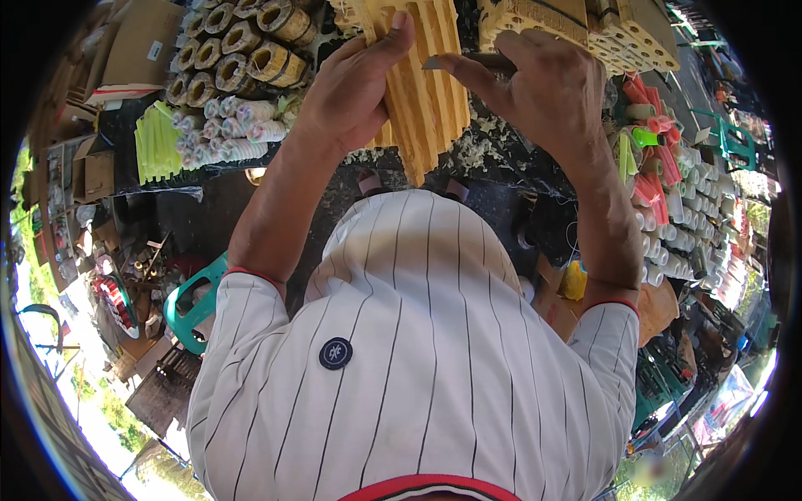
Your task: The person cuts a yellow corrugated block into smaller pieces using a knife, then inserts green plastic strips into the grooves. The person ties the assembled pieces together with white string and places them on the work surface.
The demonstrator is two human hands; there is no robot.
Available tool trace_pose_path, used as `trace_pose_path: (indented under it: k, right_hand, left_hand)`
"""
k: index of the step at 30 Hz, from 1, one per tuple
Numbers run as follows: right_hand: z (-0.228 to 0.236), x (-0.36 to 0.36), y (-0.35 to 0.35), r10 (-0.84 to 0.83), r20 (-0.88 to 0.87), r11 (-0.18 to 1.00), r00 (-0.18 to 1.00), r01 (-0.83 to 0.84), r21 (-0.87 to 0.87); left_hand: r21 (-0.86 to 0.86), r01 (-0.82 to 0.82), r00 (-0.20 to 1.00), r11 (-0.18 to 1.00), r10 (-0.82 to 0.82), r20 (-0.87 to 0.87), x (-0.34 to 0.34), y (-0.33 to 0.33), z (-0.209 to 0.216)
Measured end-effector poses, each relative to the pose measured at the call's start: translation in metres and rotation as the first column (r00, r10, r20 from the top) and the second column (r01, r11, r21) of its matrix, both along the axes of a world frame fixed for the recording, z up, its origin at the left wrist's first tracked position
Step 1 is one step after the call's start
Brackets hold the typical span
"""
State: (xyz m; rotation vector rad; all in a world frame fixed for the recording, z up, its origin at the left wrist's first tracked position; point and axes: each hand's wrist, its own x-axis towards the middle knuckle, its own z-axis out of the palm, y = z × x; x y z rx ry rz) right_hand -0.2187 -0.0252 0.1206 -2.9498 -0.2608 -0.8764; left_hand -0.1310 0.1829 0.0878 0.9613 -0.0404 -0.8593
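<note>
At the top middle, my left hand (355,92) grips the left side of a yellowish, deeply ridged block (426,100), its thumb lying along the top. The block tapers toward me, and its far end is cut off by the picture's edge. My right hand (547,83) is closed around a knife (432,63), with the thumb along it. The knife's tip points left and lies over the block's ridges. Pale shavings (493,138) are scattered on the dark table (535,179) beneath.
Left on the table are hollow brown tubes (238,42), yellow-green sticks (156,146) and wrapped rolls (242,142). Blocks with holes (535,21) sit at the far right. Red and white rolls (668,200) crowd the right side. A green plastic chair (188,309) stands at left.
</note>
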Motion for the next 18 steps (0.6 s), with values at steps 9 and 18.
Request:
trace_pose_path:
  k: [9,18]
  right_hand:
    - [0.015,0.02,0.004,0.129,-0.033,0.972,0.991,-0.133,-0.192]
    - [-0.007,0.031,-0.028,0.504,0.108,0.841,0.857,-0.459,-0.286]
  left_hand:
    - [-0.002,0.15,0.988,0.989,-0.15,0.047,-0.003,0.001,0.008]
    - [0.025,0.174,0.98,0.984,-0.175,0.098,-0.004,-0.001,-0.004]
